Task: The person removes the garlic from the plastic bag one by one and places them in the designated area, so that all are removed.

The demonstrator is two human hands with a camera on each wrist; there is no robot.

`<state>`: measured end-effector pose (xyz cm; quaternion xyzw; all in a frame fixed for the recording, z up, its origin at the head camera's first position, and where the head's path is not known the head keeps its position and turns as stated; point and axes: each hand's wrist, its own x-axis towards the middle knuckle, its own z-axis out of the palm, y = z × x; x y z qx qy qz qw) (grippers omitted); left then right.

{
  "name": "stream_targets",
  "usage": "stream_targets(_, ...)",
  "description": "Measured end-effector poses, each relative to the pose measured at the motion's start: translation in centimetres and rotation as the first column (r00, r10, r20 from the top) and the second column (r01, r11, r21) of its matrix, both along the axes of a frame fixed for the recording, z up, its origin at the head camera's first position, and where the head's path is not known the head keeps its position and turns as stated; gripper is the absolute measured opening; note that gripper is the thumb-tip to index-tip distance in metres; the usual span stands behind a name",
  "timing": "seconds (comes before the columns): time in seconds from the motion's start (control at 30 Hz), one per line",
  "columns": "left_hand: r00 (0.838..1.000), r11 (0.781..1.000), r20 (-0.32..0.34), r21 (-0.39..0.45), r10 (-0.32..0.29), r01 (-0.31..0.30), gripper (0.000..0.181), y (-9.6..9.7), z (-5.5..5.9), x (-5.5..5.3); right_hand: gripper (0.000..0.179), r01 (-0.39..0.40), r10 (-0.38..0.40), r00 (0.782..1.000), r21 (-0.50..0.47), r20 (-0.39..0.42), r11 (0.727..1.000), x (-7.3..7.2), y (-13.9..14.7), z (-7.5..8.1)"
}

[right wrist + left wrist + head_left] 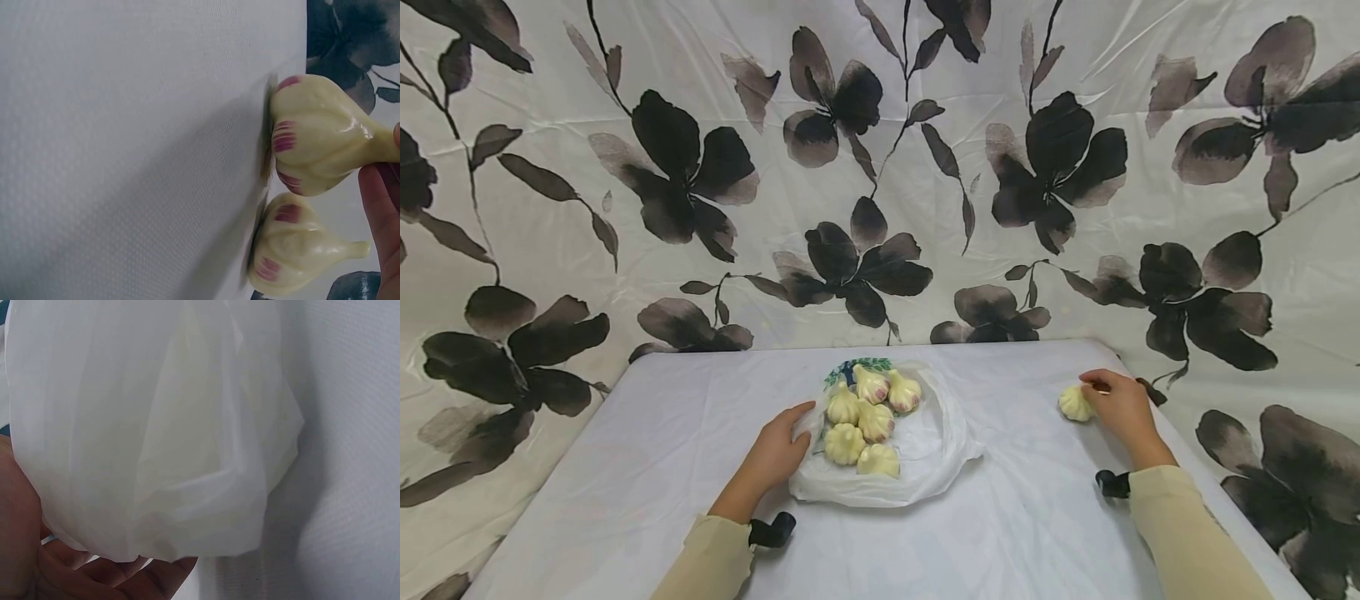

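Garlic bulbs (876, 422) lie at two spots on your white surface (1015, 517). At left, your left hand (780, 446) touches the edge of a white plastic bag (951, 454), thumb and fingers parted — whether they pinch the plastic, you cannot tell. Six bulbs sit grouped in the left part of the open bag. Well apart, at right, your right hand (1122, 408) pinches one bulb (319, 134) by its stem; just beside that, another bulb (300, 247) shows in the right wrist view.
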<state>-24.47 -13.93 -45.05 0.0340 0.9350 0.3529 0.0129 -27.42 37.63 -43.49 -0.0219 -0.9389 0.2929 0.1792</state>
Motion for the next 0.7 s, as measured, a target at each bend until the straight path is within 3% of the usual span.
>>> stream_targets(0.33, 1.0, 1.0, -0.011, 0.001, -0.003, 0.003, 0.052, 0.0, 0.1, 0.1, 0.023, -0.005, 0.005, 1.0, 0.009, -0.005, 1.0, 0.0, -0.4, 0.1)
stream_targets(0.7, 1.0, 1.0, -0.017, 0.0, -0.014, 0.014, 0.052, -0.1, 0.3, 0.3, 0.026, -0.009, 0.009, 1.0, 0.016, 0.023, 1.0, 0.4, -1.2, 1.4)
